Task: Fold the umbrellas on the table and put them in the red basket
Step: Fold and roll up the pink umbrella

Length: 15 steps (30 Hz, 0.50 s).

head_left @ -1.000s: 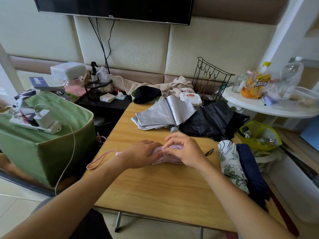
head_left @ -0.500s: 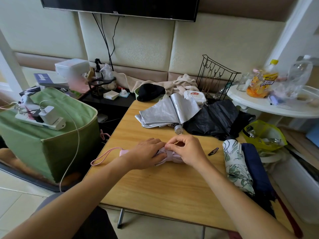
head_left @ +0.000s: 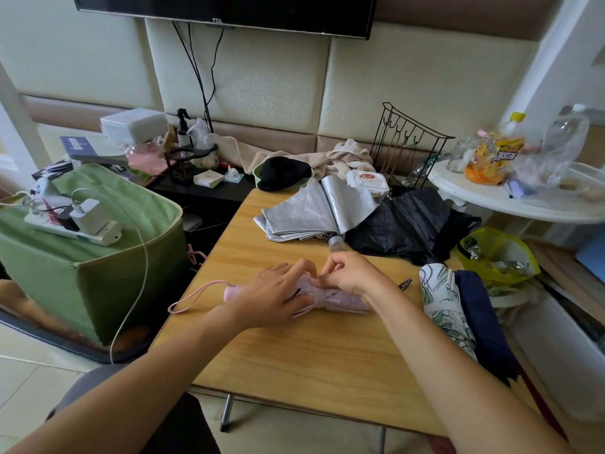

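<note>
progress early: pink umbrella (head_left: 330, 298) lies collapsed mid table (head_left: 327, 355), left hand (head_left: 271, 296) pressing it flat with fingers out, right hand (head_left: 350, 276) pinching its fabric near the strap. silver umbrella (head_left: 314, 213) and black umbrella (head_left: 406, 224) lie unfolded at the far edge, leaf-print umbrella (head_left: 442, 309) and navy umbrella (head_left: 481, 316) lie rolled at the right edge. no red basket in view, so nothing stowed as far as shown. readable: "tcl" on tv (head_left: 229, 8); bottle (head_left: 501, 152) label illegible
</note>
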Each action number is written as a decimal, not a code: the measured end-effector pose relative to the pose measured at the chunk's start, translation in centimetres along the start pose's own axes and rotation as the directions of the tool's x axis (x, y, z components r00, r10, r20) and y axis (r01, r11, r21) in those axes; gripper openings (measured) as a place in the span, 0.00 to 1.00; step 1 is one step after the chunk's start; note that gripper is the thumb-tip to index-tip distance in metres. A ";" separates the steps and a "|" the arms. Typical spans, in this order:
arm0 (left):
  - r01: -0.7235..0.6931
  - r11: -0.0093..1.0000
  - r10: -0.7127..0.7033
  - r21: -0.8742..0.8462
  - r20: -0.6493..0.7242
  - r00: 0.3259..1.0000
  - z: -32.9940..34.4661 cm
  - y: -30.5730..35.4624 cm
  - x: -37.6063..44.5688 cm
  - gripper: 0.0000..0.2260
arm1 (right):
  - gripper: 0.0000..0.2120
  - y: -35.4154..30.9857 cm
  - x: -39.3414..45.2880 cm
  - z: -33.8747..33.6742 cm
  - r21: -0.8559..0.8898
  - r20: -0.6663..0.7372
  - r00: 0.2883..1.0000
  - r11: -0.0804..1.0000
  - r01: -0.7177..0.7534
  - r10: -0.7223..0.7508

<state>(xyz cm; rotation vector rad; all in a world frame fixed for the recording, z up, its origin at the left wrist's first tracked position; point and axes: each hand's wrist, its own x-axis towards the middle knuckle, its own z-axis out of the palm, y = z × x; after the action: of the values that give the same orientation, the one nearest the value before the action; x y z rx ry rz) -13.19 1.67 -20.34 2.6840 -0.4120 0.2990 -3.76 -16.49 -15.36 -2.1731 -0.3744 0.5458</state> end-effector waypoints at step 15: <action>0.366 0.867 -0.396 -0.340 -0.022 0.918 0.5 0.0 2.7 0.14 | 0.14 0.8 0.5 1.2 -0.243 -0.152 0.981 0.967 0.080 -0.119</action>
<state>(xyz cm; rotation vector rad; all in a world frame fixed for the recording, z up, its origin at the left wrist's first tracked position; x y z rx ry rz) -10.59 0.79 -20.05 2.3406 0.0984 0.2099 -3.84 -15.97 -16.81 -2.3923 -0.4752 0.2726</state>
